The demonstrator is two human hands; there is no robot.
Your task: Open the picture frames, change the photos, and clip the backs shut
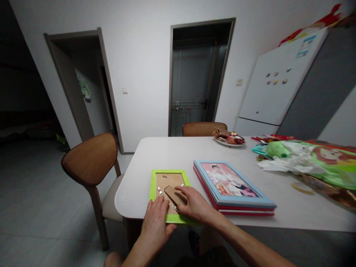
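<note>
A lime-green picture frame (152, 185) lies face down near the table's front edge, its brown backing board (169, 180) showing. Small metal clips (160, 191) sit along the board's sides. On the backing is a brown stand leg (172, 193), slightly raised at an angle. My right hand (196, 204) has thumb and fingers closed round the leg's lower part, which they partly hide. My left hand (158, 216) rests with fingers stretched over the frame's lower left side. Just right of the frame lies a stack of picture frames, topped by a light blue one (239, 200) with a pink photo.
The white table (164, 152) holds a plate of wrapped items (230, 141) at the back and a heap of plastic packaging (300, 157) at right. Wooden chairs stand at the left (93, 159) and far side (203, 128). A white fridge (267, 89) is behind.
</note>
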